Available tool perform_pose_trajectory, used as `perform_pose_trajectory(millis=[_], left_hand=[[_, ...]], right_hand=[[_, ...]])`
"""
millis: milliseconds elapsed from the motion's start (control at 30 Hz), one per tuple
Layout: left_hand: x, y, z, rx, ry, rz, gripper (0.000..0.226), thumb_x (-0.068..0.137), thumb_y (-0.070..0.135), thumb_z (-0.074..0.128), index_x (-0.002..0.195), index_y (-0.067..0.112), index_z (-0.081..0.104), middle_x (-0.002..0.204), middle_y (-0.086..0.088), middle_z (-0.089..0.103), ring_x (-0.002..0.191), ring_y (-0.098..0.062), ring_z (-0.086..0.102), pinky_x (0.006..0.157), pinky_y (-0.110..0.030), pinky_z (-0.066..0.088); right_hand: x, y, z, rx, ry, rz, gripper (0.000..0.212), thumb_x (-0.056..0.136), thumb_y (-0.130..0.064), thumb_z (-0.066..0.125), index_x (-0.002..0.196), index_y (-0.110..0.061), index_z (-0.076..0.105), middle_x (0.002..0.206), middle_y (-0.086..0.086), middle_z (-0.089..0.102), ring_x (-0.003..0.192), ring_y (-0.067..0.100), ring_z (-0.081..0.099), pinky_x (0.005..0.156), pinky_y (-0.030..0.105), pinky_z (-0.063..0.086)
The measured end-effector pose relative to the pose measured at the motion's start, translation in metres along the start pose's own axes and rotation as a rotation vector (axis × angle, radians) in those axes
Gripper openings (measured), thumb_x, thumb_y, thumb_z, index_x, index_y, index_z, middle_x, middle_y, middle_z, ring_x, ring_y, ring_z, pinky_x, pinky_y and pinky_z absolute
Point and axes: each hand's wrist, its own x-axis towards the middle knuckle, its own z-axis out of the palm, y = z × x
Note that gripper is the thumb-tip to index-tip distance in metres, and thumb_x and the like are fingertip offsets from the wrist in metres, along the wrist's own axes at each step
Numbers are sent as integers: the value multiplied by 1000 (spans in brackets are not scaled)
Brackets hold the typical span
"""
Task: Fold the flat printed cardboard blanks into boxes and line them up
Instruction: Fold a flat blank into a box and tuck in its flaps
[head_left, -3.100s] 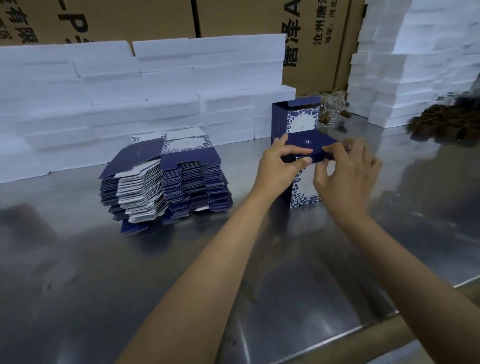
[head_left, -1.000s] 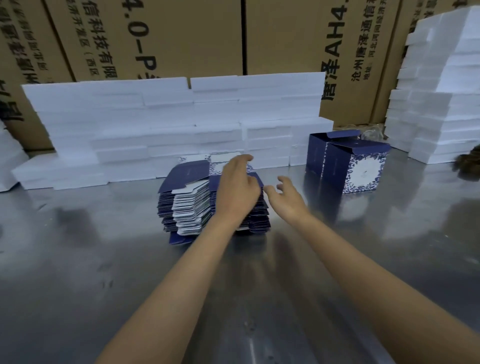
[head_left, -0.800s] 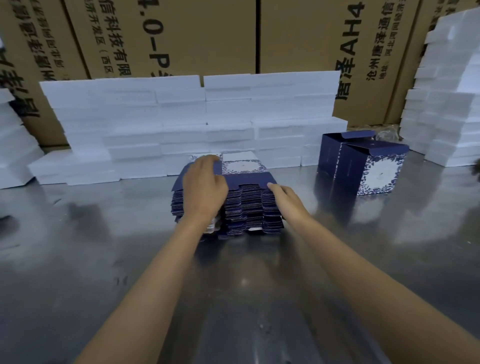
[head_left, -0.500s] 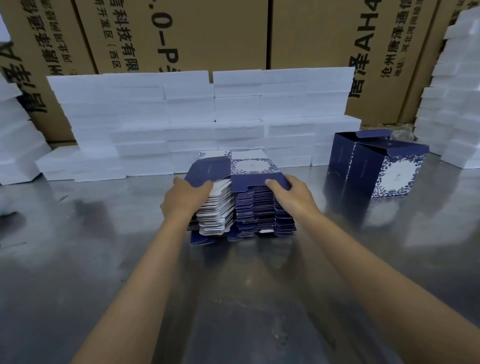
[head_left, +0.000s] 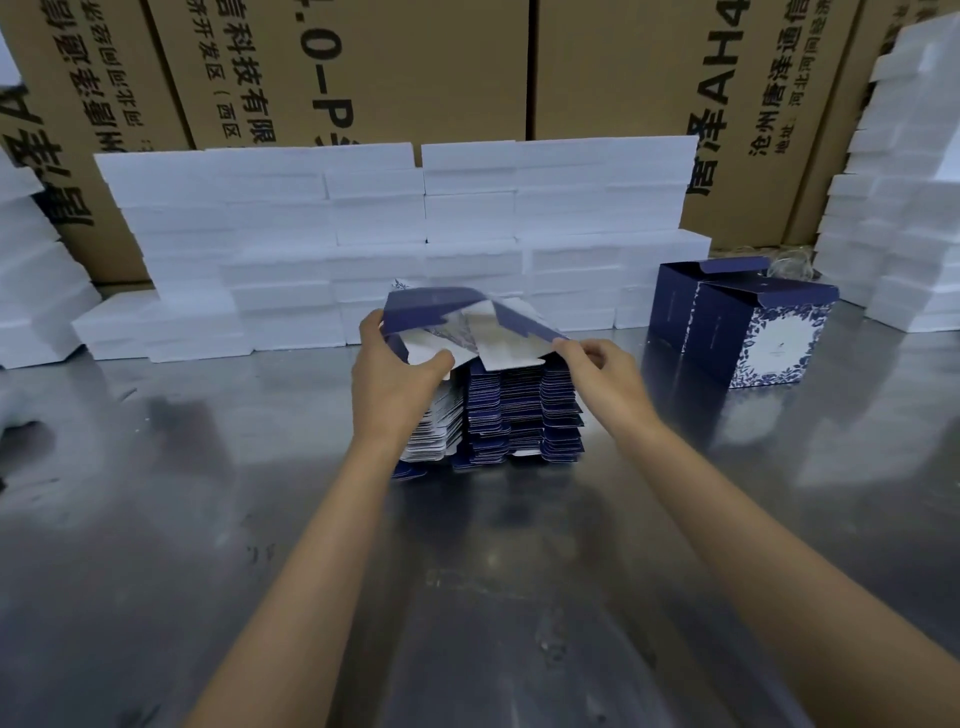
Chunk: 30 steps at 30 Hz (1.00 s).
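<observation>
The top blank (head_left: 467, 322) sits at the centre of the frame, tilted up off the stack of blanks (head_left: 514, 415), its white underside showing; thin printed card like this looks light and stiff along its panels but quick to crease off the score lines, so the outer edges are the sensible place to hold it. The left hand (head_left: 395, 379) pinches the blank's left edge, thumb under and fingers curled over, while the right hand (head_left: 597, 364) nips its near right corner between curled fingertips. The glossy sheets below probably slide easily, so a second one may drag along. Right of centre, two folded boxes (head_left: 748, 322) stand side by side on the metal table (head_left: 208, 519), touching. White foam blocks (head_left: 395, 234) are piled across the upper middle, with brown cartons (head_left: 415, 67) behind
</observation>
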Motion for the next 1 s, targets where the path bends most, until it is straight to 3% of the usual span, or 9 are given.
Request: perform_pose_trajectory(millis=[100,267,333,400,500,633,767,867,1000], left_hand=[[-14,11,7,-127,-79,67,78,83,1,64,148,31,32,114,20,62,94,18,57,75,-9,44],[-46,25,22,-217,-171,252,80,86,-9,44,150,37,37,149,17,48,109,25,48,79,2,41],[-56,26,26,-186,-230,343,80,86,-10,40,149,39,41,148,26,47,93,19,53,77,0,41],[-61,26,28,-145,-274,415,81,85,-11,36,146,40,46,143,28,51,91,7,58,81,-15,50],[-62,29,31,35,-281,591,77,80,-11,33,142,27,56,146,8,55,132,-15,53,110,-43,43],[-66,32,36,435,-352,766,66,81,7,42,140,34,58,157,3,42,149,-24,30,118,-51,27],[-65,24,39,295,-537,484,53,85,44,57,137,48,53,166,15,12,154,-9,1,124,-40,-2],[-46,24,31,-100,-329,160,69,91,28,71,150,35,37,149,18,39,142,-8,38,118,-32,32],[-23,7,15,-363,-441,-140,59,89,21,75,142,22,50,119,6,72,108,-10,69,91,-24,53]], right_hand=[[-10,-5,-10,62,-32,46,35,98,-53,53,106,-22,66,103,-9,67,83,-5,61,73,22,44],[-20,-3,-39,512,-105,311,51,102,-54,40,99,-9,64,96,7,72,87,22,67,73,35,53],[-25,8,-52,684,-180,385,62,99,-61,38,111,-5,61,97,12,68,92,28,64,73,37,52],[-29,18,-65,807,-273,418,81,93,-72,40,129,-3,62,114,13,69,106,31,62,80,40,55],[-34,23,-80,833,-364,377,91,80,-87,47,129,-14,71,128,11,71,112,30,70,73,41,61],[-27,21,-88,819,-218,310,49,92,-41,70,130,-11,68,115,9,76,98,27,76,69,38,62],[-22,27,-100,796,-131,277,26,94,-23,69,118,-12,72,108,8,78,92,28,77,62,41,62],[-24,34,-99,774,-153,235,17,92,-23,72,108,-19,78,110,6,78,94,25,77,65,39,62],[-24,38,-88,761,-246,184,13,90,-25,73,99,-25,83,113,5,77,97,22,76,70,36,62]])
